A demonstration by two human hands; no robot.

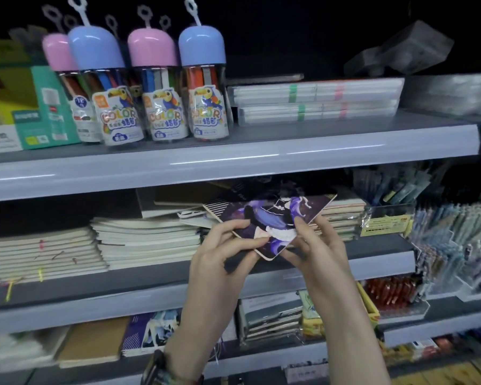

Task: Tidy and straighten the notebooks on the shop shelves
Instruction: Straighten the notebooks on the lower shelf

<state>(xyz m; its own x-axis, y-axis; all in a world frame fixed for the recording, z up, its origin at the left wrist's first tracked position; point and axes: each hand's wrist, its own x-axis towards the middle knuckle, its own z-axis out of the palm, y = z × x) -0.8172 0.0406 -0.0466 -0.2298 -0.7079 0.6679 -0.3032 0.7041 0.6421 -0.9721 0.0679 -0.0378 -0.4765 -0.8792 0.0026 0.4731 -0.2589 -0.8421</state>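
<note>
- Notebook [270,218] with a purple illustrated cover, pinched at its near edges by both sets of fingers: the left fingers [249,241] curl under the lower left edge with the thumb on the cover. The right fingers [300,222] clamp the lower right edge the same way.
- The left hand [220,254] and right hand [320,245] hold it tilted, one corner pointing down, in front of the middle shelf [67,315].
- Just behind it lies a loose, crooked heap of notebooks [186,209].
- To the left on that shelf lie two flat stacks of pale notebooks [147,240], page edges outward.
- A striped stack [345,215] sits behind the right hand.
- On the upper shelf [206,168] stand crayon jars [164,87] beside clear flat packs [317,100].
- The lower shelf carries a brown notebook [92,343].
</note>
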